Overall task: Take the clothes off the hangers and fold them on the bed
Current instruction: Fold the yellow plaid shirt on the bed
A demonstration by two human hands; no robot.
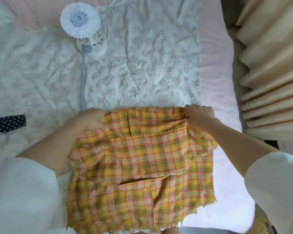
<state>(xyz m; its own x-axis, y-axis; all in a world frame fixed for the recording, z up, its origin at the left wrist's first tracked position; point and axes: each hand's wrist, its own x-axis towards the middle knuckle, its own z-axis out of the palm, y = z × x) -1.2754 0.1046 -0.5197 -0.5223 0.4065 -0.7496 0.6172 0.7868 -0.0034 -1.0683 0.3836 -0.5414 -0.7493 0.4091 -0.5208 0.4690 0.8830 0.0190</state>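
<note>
1. At the far left edge, a dark dotted cloth lies on the bed, only partly in view.
2. A white sleeve fills the lower left corner, with a bare forearm reaching out of it toward the middle.
3. Up and to the right, a small white fan with a frilled round head stands on a round base, resting on a floral blanket. A pale blue cord runs from the base down toward the left hand.
4. The left hand has its grip clenched on the far left corner of the plaid shirt, fingers curled round a bunch of the cloth.
5. The plaid shirt, yellow and orange, lies spread on the near part of the bed between the two arms. Its far edge is lifted and pulled taut between the hands, and its near hem is frayed. A fold crosses it low down.
6. The right hand grips the far right corner of the shirt, its fingers curled round the gathered edge.
7. The other white sleeve fills the lower right.
8. Cream curtains hang in pleats at the far right, beside the bed's pink edge.
</note>
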